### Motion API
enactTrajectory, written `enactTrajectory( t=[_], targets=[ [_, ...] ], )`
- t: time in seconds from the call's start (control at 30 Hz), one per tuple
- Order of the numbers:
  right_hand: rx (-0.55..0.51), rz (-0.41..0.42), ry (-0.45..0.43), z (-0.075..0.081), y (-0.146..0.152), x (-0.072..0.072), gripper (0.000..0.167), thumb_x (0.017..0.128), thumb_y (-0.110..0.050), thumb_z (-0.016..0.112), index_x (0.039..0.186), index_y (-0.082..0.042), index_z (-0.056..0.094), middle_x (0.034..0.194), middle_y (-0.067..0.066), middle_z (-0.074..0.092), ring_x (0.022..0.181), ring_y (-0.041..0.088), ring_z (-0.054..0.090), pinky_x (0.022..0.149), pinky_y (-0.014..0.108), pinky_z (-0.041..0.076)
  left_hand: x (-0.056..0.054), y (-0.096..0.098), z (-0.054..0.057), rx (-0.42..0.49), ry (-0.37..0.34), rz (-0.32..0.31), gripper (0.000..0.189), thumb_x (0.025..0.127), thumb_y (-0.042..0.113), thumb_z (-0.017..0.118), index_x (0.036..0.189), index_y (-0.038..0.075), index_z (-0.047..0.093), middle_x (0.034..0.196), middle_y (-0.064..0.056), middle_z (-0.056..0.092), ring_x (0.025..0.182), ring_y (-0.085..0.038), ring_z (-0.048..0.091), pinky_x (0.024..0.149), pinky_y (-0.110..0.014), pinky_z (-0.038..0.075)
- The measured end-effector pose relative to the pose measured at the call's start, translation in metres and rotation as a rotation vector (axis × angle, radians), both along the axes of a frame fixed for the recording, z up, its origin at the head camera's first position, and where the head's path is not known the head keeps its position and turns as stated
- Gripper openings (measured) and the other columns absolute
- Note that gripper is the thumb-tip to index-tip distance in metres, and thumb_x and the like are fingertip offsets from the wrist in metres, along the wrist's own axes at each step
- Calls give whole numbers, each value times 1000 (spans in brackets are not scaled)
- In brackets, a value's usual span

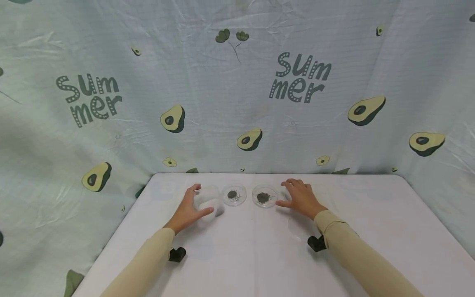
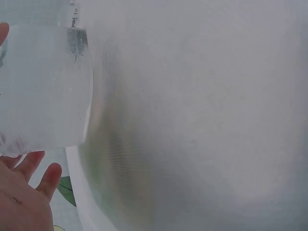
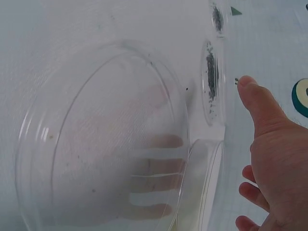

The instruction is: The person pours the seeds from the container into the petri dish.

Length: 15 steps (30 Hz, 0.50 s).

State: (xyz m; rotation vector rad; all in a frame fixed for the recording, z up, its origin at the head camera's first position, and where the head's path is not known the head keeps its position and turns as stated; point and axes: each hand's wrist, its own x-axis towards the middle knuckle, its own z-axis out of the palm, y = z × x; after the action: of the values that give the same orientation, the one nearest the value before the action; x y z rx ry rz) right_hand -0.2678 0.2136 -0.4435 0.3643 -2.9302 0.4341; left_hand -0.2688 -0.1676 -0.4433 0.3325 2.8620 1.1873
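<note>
My left hand [image 1: 187,210] spans a clear, cup-like container [image 2: 48,91], with the thumb on one side and fingers on the other. Through its wall the fingers show faintly. Beside it sits a clear shallow dish [image 1: 241,200] with a small heap of dark grains [image 1: 232,194]. Farther right, a second dish [image 1: 268,204] bears a larger dark heap [image 1: 263,198]. My right hand [image 1: 298,198] hovers at this dish's right edge, thumb and fingers spread around nothing. Whether the thumb touches the rim, I cannot tell.
A clear round lid or dish [image 3: 106,130] lies on the white table [image 1: 256,255], near my right wrist. Behind the table hangs a cloth [image 1: 208,90] printed with avocados. A black wrist mount [image 1: 177,254] sits under the left sleeve, another [image 1: 316,243] under the right.
</note>
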Motion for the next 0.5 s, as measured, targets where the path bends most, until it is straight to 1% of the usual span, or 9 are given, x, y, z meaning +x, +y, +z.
enactTrajectory(
  t=[0.13,0.3,0.4,0.5],
  targets=[
    [3,-11,-16,-1,4,0,71,79,-52,74,131,-7,56,138,18,52,129,38,45,101,61,36,1,1,-2,-10,-32,4,100,79,42,77,151,13,15,154,-14,28,140,-35,33,112,-60,30],
    [1,-8,0,-1,11,2,70,79,-51,74,130,-6,56,137,19,52,128,39,45,99,62,37,2,1,-5,4,-33,-5,103,77,39,79,151,13,14,152,-16,32,139,-35,35,111,-60,32],
    [-2,-6,11,0,14,3,70,79,-49,74,130,-6,56,136,19,52,127,39,46,98,62,37,2,1,-6,13,-36,1,104,75,38,81,151,14,13,152,-15,32,139,-35,35,111,-58,32],
    [-3,-17,0,0,16,4,71,79,-50,74,131,-6,56,137,19,52,128,39,45,99,62,37,2,0,-7,17,-30,-5,105,75,36,81,151,14,13,151,-16,33,137,-37,37,111,-58,33]
  ],
)
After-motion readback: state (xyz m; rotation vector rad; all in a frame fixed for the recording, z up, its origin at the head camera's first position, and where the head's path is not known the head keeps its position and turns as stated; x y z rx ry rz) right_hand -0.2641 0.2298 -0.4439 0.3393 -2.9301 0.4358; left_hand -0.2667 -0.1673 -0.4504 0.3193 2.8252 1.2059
